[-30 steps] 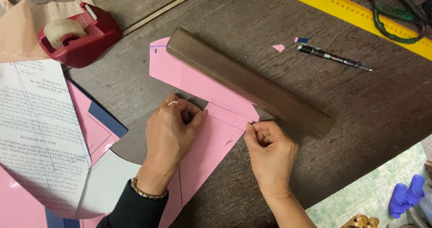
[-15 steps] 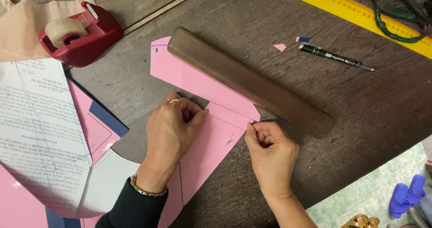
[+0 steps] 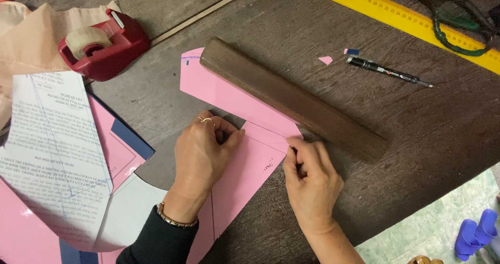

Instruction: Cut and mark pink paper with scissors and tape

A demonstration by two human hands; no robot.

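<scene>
A pink paper piece (image 3: pixel 245 165) lies on the dark wooden table (image 3: pixel 416 134), folded along a crease. My left hand (image 3: pixel 200 157) presses flat on the pink paper, fingers curled, a ring on one finger. My right hand (image 3: pixel 310 178) pinches the paper's right corner at the crease, next to the near end of a long dark wooden block (image 3: pixel 291 100) that lies across the paper's upper part.
A red tape dispenser (image 3: pixel 101 45) sits at the upper left beside beige paper. A printed white sheet (image 3: pixel 57 154) and more pink and blue paper lie at left. A black pen (image 3: pixel 388 71), small paper scraps and a yellow ruler (image 3: pixel 411 19) are at upper right.
Almost nothing moved; my right hand's fingers shifted slightly along the paper's edge at the crease.
</scene>
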